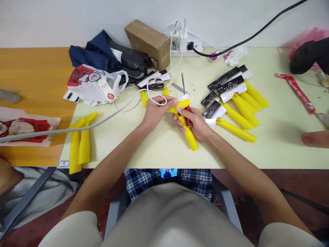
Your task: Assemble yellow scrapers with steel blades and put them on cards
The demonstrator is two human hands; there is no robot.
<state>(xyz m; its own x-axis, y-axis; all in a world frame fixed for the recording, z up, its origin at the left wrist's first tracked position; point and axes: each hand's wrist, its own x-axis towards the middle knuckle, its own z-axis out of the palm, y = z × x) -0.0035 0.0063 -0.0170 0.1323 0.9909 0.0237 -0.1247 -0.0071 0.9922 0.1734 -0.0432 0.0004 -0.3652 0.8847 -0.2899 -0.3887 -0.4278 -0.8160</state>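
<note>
In front of me, above the table, both my hands are closed on a yellow scraper (190, 137) whose handle slants down to the right. My left hand (155, 112) pinches the left side of its wide head, near a shiny silver edge. The thumb of my right hand (199, 123) presses the scraper's neck. A red translucent piece (189, 120), partly hidden, also sits in that hand; its kind is unclear. Just beyond the head, a thin metal rod (183, 82) points up, beside a flat metal strip (177, 88). Small metal bits (192, 85) lie close by.
Carded yellow scrapers (235, 129) lie in a pile at right, yellow scraper handles (84, 144) at left. A white cable (113, 113) crosses left of my hands. Behind are a plastic bag (89, 84), a cardboard box (149, 43) and a power strip (196, 44). Another person's finger (316, 139) shows at right.
</note>
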